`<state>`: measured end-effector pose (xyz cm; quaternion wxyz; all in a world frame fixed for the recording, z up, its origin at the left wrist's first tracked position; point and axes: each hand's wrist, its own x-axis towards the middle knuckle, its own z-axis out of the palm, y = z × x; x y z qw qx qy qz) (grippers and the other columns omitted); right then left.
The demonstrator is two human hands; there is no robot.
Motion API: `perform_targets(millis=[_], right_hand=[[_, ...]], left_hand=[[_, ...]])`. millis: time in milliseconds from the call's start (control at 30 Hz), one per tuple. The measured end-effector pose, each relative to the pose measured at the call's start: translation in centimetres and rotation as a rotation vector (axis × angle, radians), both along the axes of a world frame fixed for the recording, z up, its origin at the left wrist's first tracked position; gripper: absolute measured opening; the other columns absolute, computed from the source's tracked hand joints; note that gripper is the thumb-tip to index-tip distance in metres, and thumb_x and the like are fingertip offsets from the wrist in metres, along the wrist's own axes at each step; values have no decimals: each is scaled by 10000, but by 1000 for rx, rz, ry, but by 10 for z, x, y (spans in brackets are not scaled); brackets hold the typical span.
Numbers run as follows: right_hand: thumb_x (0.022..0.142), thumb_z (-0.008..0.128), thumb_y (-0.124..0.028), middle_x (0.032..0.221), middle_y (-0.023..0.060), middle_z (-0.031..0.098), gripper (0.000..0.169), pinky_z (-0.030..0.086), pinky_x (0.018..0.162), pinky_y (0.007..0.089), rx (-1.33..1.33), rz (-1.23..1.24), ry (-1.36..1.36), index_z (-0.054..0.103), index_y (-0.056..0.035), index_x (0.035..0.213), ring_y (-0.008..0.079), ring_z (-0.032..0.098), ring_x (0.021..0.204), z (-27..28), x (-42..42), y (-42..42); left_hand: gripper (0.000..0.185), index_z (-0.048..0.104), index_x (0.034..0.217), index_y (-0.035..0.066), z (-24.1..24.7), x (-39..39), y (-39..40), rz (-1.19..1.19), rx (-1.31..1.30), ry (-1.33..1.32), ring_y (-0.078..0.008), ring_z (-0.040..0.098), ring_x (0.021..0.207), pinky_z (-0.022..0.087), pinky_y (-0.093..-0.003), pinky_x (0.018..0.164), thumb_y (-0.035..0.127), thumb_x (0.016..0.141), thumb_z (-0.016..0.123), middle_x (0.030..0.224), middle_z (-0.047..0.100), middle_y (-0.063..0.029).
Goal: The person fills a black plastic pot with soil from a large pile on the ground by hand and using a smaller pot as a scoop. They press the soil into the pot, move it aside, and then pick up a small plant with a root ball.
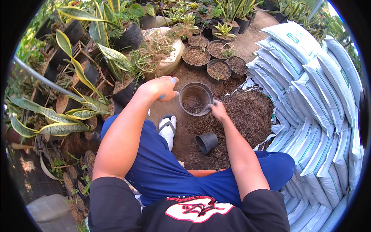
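Note:
A round dark plastic plant pot with a little soil at its bottom is before me, its mouth facing up. My right hand grips its right rim, the thumb on the near edge. My left hand is just left of the pot, fingers apart and with nothing in it; blue smudges mark its skin. Right of the pot lies a heap of loose brown potting mix on a torn white sack. A smaller black pot lies tipped on its side near the heap's left edge.
Several soil-filled black pots stand beyond the held pot. Pulled plants with bare roots lie on a pale sack at the upper left. Potted snake plants crowd the left. Stacked white sacks rise on the right. My sandalled foot is below the pot.

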<state>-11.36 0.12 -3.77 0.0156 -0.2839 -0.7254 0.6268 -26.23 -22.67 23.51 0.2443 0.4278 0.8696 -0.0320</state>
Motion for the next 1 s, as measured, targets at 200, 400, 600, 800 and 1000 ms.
perform_targets(millis=[200,400,600,800,1000], right_hand=[[955,611,-116,756,93,686,252,517,537,308,-25,21,-64,612,10,1173,150,649,579,-41,12,-7],[934,687,-252,867,104,709,365,557,681,327,-22,133,-174,613,28,1156,179,686,715,-35,18,-14],[781,779,-572,1269,246,623,989,502,991,400,287,394,-458,423,79,1436,305,630,1154,-34,50,-21],[627,851,-593,1487,275,433,1145,384,1144,415,471,671,-642,350,-122,1543,368,428,1394,0,82,-50],[635,868,-413,1467,210,490,1004,430,1104,421,423,621,-626,447,-61,1476,341,495,1340,10,96,-39]], left_hand=[[581,431,1467,44,-5,-2,3,-20,-140,-33,-339,476,1347,383,-412,1136,281,959,584,1424,526,-212],[535,466,1439,27,-10,3,13,-89,-203,-33,-340,526,1297,421,-415,1097,240,959,569,1361,575,-223],[435,559,1316,23,-26,22,27,-154,-98,-31,-335,578,1227,465,-415,1033,232,935,582,1294,614,-214],[526,502,1427,60,-72,58,37,-265,-106,-121,-343,543,1278,435,-421,1086,190,920,552,1360,583,-208],[473,622,1321,75,-134,80,65,-383,-290,-205,-357,586,1223,470,-426,1012,94,869,487,1287,634,-213]])
